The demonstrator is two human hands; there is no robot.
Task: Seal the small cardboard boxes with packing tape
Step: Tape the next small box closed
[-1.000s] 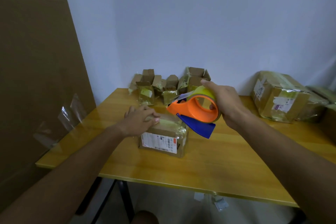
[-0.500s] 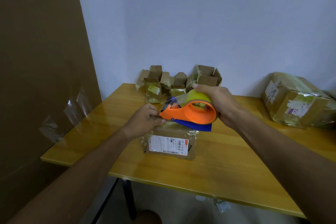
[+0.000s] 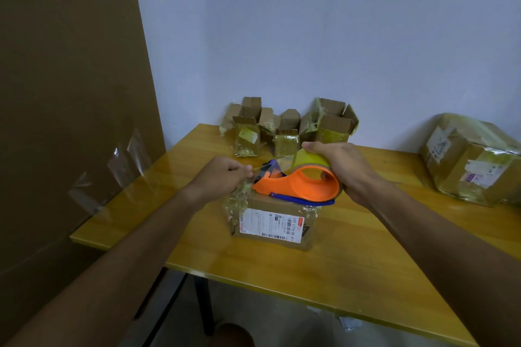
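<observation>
Right hand: the right hand [image 3: 345, 170] is wrapped tight round the tape dispenser [image 3: 298, 184], fingers curled over the yellowish roll, thumb tucked in the orange loop.
Left hand: the left hand [image 3: 222, 177] is pinched shut at the dispenser's nose, thumb and forefinger on the loose end of the tape [image 3: 255, 170]. The strip is clear and thin, so exactly how much it grips I cannot tell.
Box in play: the small box [image 3: 272, 224] sits on the yellow table [image 3: 352, 262], near the middle, right under the dispenser, white label facing us. Crinkled tape already hangs off its left and right top corners.
Waiting boxes: at the far edge against the wall, a huddle of open boxes [image 3: 287, 128], flaps standing up, not yet closed.
Far right: a bigger wrapped parcel [image 3: 473, 158], well apart from the action.
How it handles: my read is that this box is light and fairly stiff, so it will likely skid on that glossy top unless pressed down from above. The tape is flimsy and sticky and will curl back on itself if let slack.
Where to hold: flat palm on the lid beside the seam; tape by its very tip, kept taut.
</observation>
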